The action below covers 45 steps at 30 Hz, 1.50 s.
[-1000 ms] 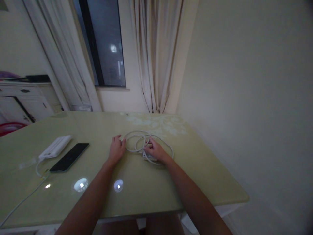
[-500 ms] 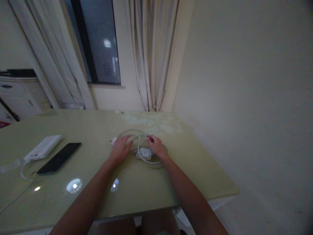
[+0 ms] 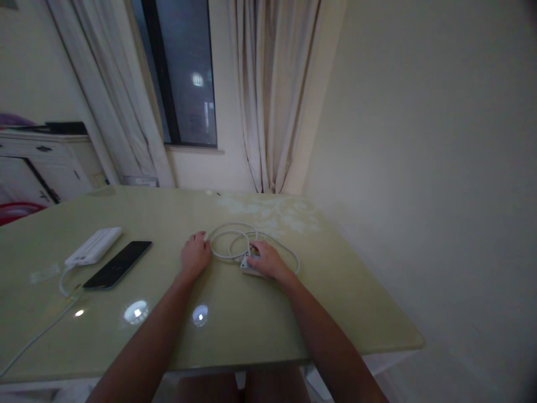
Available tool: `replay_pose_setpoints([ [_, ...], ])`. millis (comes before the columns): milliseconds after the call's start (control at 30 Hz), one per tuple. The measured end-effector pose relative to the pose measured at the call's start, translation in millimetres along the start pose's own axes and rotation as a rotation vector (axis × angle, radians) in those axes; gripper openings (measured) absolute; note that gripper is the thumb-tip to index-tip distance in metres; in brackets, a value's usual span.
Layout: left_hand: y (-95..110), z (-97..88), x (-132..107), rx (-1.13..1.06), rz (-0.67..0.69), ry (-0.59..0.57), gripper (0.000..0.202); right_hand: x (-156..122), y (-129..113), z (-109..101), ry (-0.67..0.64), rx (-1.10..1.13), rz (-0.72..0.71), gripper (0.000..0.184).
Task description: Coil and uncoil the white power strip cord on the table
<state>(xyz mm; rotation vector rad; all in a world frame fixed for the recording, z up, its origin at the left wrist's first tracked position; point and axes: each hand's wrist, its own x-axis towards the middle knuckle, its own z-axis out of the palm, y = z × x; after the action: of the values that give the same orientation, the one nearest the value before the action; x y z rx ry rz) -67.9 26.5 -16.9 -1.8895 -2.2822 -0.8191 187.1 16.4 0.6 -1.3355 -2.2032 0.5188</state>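
Note:
A small white power strip (image 3: 248, 268) lies on the glossy table, its pale cord (image 3: 226, 225) looped loosely behind and beside it. My right hand (image 3: 268, 260) grips the strip from above, thumb on its top face and fingers curled over the far side, hiding much of it. My left hand (image 3: 196, 255) rests to the left of the loops with fingers curled round the cord's plug end. The plug itself is covered by that hand.
On the left lie a black phone (image 3: 118, 265) and a white power bank (image 3: 94, 245) with a white cable (image 3: 39, 336) running toward the near left. The greenish table (image 3: 235, 336) ends at a rounded corner on the right, near the wall (image 3: 419, 168).
My left hand has moved left and closed over the plug, drawing the cord loops somewhat. My right hand has come down from the cord onto the power strip. The view has shifted slightly left.

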Motion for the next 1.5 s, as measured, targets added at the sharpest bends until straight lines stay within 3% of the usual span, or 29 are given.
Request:
replay_pose_setpoints([
  [133, -10.0, 5.1, 4.2, -0.025, -0.008, 0.105, 0.043, -1.5, 5.5, -9.1, -0.005, -0.108, 0.009, 0.031],
  [233, -19.8, 9.0, 6.4, -0.035, -0.065, 0.098, 0.043, -2.6, 11.4, -13.2, 0.124, -0.177, 0.102, 0.038],
  [333, -26.0, 11.3, 9.1, -0.071, -0.05, 0.104, 0.041, -0.7, 16.5, -13.6, 0.263, -0.077, 0.137, 0.043],
  [433, -22.5, 10.1, 11.2, -0.209, -0.022, 0.115, 0.037, 2.6, 19.5, -10.6, 0.301, 0.096, 0.116, 0.036],
  [533, -9.6, 5.5, 12.6, -0.573, -0.082, 0.166, 0.032, 4.1, 21.3, -5.7, 0.285, 0.163, 0.103, 0.032],
  [667, 8.1, -4.1, 16.5, -1.367, -0.321, 0.23, 0.014, 3.8, 24.1, 0.2, 0.268, 0.177, 0.131, 0.026],
  [767, 14.3, -13.8, 18.2, -1.826, -0.532, 0.096, 0.007, 5.5, 27.3, 4.3, 0.266, 0.2, 0.162, 0.021],
  [867, 18.1, -24.4, 14.3, -2.038, -0.615, -0.117, 0.016, 9.9, 32.3, 8.8, 0.323, 0.259, 0.188, 0.026],
  [1033, 24.8, -37.1, 1.8, -2.165, -0.473, -0.383, 0.019, 16.8, 47.4, 14.5, 0.58, 0.426, 0.319, 0.06],
  [1133, 25.5, -37.8, -1.8, -2.135, -0.401, -0.456, 0.019, 18.1, 56.7, 16.5, 0.553, 0.497, 0.382, 0.049],
  [1200, 24.2, -35.0, -1.5, -2.102, -0.38, -0.456, 0.019, 18.5, 60.2, 17.4, 0.479, 0.574, 0.377, 0.032],
  [1267, 22.2, -30.6, 0.5, -2.068, -0.361, -0.414, 0.018, 18.9, 61.0, 17.4, 0.454, 0.647, 0.357, 0.03],
  [1500, 18.4, -10.8, 9.0, -1.939, -0.333, -0.229, 0.026, 17.5, 51.6, 9.2, 0.612, 0.706, 0.362, 0.034],
])
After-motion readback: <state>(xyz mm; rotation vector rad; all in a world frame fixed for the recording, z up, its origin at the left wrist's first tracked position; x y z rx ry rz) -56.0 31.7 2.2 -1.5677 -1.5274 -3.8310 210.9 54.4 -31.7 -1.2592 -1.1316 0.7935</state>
